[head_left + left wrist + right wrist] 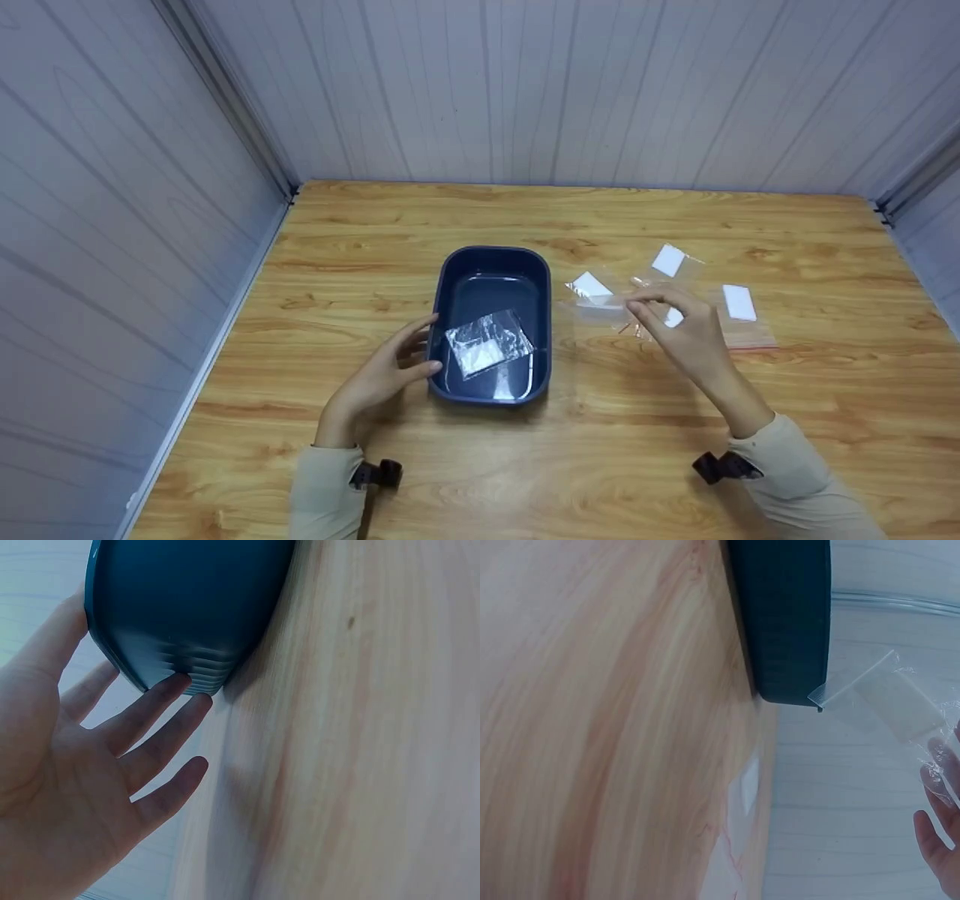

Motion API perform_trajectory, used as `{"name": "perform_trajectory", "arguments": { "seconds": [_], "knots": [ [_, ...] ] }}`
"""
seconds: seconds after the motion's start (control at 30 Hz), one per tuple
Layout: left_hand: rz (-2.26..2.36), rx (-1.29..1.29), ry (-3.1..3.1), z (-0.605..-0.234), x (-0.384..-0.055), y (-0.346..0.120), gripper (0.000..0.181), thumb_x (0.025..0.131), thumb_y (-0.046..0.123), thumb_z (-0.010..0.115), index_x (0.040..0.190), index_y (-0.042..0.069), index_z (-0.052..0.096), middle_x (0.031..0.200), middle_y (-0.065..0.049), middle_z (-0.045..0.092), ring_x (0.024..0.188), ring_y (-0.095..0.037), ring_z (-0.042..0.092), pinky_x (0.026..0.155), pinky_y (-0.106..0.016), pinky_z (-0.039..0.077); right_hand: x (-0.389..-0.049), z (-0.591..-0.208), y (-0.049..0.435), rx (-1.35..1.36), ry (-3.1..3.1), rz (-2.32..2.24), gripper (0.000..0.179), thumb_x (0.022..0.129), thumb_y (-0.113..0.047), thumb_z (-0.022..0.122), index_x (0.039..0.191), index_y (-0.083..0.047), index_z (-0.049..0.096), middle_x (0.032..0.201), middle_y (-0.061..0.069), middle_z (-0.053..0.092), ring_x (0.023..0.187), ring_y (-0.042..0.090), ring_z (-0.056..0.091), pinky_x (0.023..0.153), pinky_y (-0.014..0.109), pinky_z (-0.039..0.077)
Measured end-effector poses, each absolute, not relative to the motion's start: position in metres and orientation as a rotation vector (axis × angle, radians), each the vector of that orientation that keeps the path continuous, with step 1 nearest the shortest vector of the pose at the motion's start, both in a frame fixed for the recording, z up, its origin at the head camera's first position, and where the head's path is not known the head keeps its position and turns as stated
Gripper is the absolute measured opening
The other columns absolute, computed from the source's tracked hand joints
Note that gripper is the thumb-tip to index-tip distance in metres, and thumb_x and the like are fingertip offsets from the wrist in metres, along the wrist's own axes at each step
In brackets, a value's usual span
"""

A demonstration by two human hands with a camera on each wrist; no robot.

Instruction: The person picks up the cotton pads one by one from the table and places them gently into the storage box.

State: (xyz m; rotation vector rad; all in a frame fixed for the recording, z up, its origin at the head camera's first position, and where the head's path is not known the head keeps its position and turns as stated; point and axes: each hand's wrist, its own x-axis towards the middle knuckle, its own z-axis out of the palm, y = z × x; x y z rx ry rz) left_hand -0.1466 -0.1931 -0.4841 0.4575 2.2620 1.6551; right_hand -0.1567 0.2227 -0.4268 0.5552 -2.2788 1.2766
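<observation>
A dark blue plastic tub (491, 400) stands on the wooden table. My left hand (382, 371) rests at its left side, thumb and a fingertip at the rim. In the left wrist view, the other fingers of the left hand (82, 757) spread loosely along the outer wall. Inside the tub lies a clear zip bag (499, 330) with a white piece in it. To the right of the tub, my right hand (694, 334) pinches another clear zip bag (900, 701) between thumb and fingers. This bag hangs above the table, its seal edge toward the tub.
More clear bags with white pieces lie on the table at the right: one bag (667, 260) farther back, another bag (740, 302) with a red seal line, and one partly hidden under my right hand. White panel walls (450, 90) bound the table behind and at the sides.
</observation>
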Motion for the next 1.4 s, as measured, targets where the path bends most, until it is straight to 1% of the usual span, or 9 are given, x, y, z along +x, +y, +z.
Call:
{"name": "perform_trajectory", "arguments": {
  "seconds": [0.1,0.23,0.33,0.5,0.87,1.03,1.2,1.3,1.4],
  "knots": [
    [1.656,0.431,2.259,-0.484,-0.146,-0.193,0.073,0.092,0.015,0.071,0.155,0.016,0.034,0.149,-0.024,0.041,0.134,-0.041,0.043,0.112,-0.052,0.036,-0.157,-0.423,0.219,0.569,-2.264,1.291,0.015,0.083,0.006,0.075,0.094,-0.006,0.076,0.092,0.006,0.075,0.097,0.006,0.064,0.089,0.017,0.047],
    [1.648,0.437,2.268,-0.482,-0.146,-0.193,0.073,0.092,0.014,0.071,0.155,0.015,0.033,0.149,-0.025,0.041,0.134,-0.041,0.043,0.112,-0.052,0.036,-0.158,-0.416,0.213,0.585,-2.254,1.305,0.013,0.085,0.003,0.074,0.095,-0.006,0.077,0.090,0.006,0.074,0.092,0.005,0.064,0.089,0.018,0.048],
    [1.639,0.462,2.279,-0.481,-0.146,-0.192,0.073,0.092,0.013,0.071,0.155,0.013,0.033,0.148,-0.026,0.042,0.134,-0.042,0.043,0.112,-0.053,0.036,-0.158,-0.413,0.210,0.607,-2.227,1.328,0.013,0.085,0.003,0.074,0.095,-0.005,0.077,0.088,0.008,0.073,0.088,0.006,0.063,0.087,0.019,0.048],
    [1.642,0.475,2.276,-0.481,-0.146,-0.192,0.073,0.092,0.013,0.071,0.155,0.012,0.033,0.149,-0.026,0.041,0.134,-0.042,0.043,0.112,-0.053,0.035,-0.160,-0.409,0.204,0.636,-2.181,1.353,0.014,0.083,0.007,0.075,0.093,-0.004,0.076,0.087,0.012,0.072,0.087,0.007,0.063,0.084,0.019,0.050],
    [1.646,0.463,2.272,-0.484,-0.147,-0.193,0.072,0.092,0.013,0.071,0.154,0.013,0.034,0.147,-0.026,0.043,0.133,-0.041,0.044,0.112,-0.052,0.036,-0.164,-0.403,0.184,0.667,-2.148,1.369,0.015,0.083,0.008,0.075,0.092,-0.004,0.076,0.089,0.007,0.073,0.089,0.008,0.064,0.085,0.021,0.051],
    [1.644,0.454,2.277,-0.484,-0.146,-0.193,0.072,0.092,0.014,0.071,0.154,0.014,0.034,0.148,-0.026,0.042,0.133,-0.042,0.044,0.112,-0.053,0.036,-0.166,-0.400,0.173,0.669,-2.156,1.406,0.011,0.085,0.003,0.075,0.092,-0.005,0.076,0.090,0.005,0.074,0.088,0.010,0.064,0.082,0.023,0.051],
    [1.645,0.465,2.288,-0.483,-0.146,-0.193,0.072,0.093,0.014,0.070,0.154,0.015,0.034,0.148,-0.025,0.042,0.133,-0.042,0.044,0.112,-0.053,0.036,-0.170,-0.400,0.165,0.658,-2.176,1.420,0.007,0.086,-0.002,0.076,0.092,-0.005,0.076,0.088,0.002,0.074,0.088,0.010,0.064,0.084,0.025,0.050],
    [1.652,0.471,2.280,-0.483,-0.146,-0.193,0.071,0.093,0.013,0.070,0.154,0.015,0.034,0.148,-0.026,0.042,0.134,-0.042,0.043,0.112,-0.052,0.036,-0.174,-0.401,0.160,0.672,-2.174,1.418,0.006,0.087,-0.002,0.075,0.092,-0.005,0.075,0.087,0.001,0.073,0.088,0.012,0.065,0.086,0.029,0.051],
    [1.659,0.463,2.267,-0.484,-0.146,-0.193,0.071,0.093,0.013,0.070,0.154,0.014,0.034,0.148,-0.026,0.042,0.134,-0.042,0.044,0.112,-0.052,0.036,-0.176,-0.403,0.155,0.685,-2.177,1.430,0.006,0.088,-0.003,0.075,0.093,-0.005,0.075,0.087,0.002,0.073,0.087,0.012,0.064,0.085,0.028,0.051]
  ]
}}
